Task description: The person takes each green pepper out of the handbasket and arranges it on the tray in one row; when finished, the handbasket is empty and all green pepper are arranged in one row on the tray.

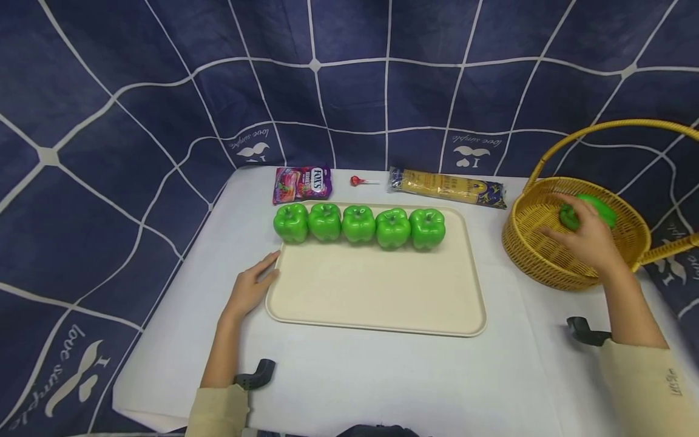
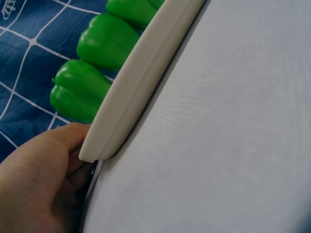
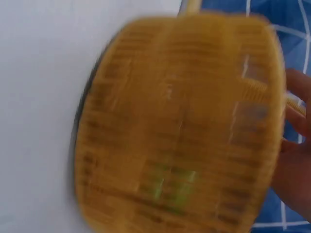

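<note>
My right hand point(image 1: 587, 237) is over the wicker basket point(image 1: 519, 246), thumb and fingers spread apart with nothing between them. Inside the basket, partly behind that hand, lie a bright green pepper point(image 1: 599, 209) and a darker green piece point(image 1: 569, 216). The right wrist view has the hand point(image 3: 296, 145) at the rim, and a blurred patch of green shows through the weave. On the other side, my left hand point(image 1: 251, 288) touches the left edge of the cream tray point(image 1: 377, 291) with its fingertips. Several green bell peppers point(image 1: 358, 224) stand in a row along the tray's far side.
Behind the tray lie a purple bag of Fox's candy point(image 1: 302, 184), a red lollipop point(image 1: 357, 181) and a long pack of pasta point(image 1: 448, 187). The basket's tall handle point(image 1: 617, 124) arches over its opening. Dark blue checked cloth hangs around the white table point(image 1: 349, 370).
</note>
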Available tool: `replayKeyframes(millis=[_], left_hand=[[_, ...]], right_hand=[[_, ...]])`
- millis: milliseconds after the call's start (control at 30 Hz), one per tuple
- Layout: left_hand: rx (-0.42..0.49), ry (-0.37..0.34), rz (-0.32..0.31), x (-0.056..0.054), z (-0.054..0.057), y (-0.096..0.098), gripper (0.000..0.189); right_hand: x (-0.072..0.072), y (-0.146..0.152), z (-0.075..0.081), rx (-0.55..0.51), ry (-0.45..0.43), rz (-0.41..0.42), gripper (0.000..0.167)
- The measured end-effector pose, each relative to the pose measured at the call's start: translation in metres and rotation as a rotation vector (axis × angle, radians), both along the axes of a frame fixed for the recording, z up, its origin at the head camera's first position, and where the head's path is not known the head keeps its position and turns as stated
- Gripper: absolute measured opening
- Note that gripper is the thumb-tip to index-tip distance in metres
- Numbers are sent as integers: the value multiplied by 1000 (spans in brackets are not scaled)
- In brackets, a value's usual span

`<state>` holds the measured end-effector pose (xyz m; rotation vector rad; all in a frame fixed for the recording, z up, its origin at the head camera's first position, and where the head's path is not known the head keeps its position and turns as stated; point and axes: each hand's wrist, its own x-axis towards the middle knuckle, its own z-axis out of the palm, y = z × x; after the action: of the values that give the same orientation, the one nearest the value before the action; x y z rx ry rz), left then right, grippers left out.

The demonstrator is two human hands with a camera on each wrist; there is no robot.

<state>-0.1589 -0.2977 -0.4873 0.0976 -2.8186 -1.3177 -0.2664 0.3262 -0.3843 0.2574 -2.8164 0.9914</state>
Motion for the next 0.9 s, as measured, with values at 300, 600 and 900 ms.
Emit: replayKeyframes(millis=[300,600,900], left_hand=[[-1,5,1,1,1,1,47],[-4,-3,6,2,2,2,47],[-17,2,11,2,-1,0,47]], right_hand=[[-27,46,-11,115,-1,-122,76],[-49,69,-24,158,-90,-79,86],[-60,76,-37,175,-108,-49,89]])
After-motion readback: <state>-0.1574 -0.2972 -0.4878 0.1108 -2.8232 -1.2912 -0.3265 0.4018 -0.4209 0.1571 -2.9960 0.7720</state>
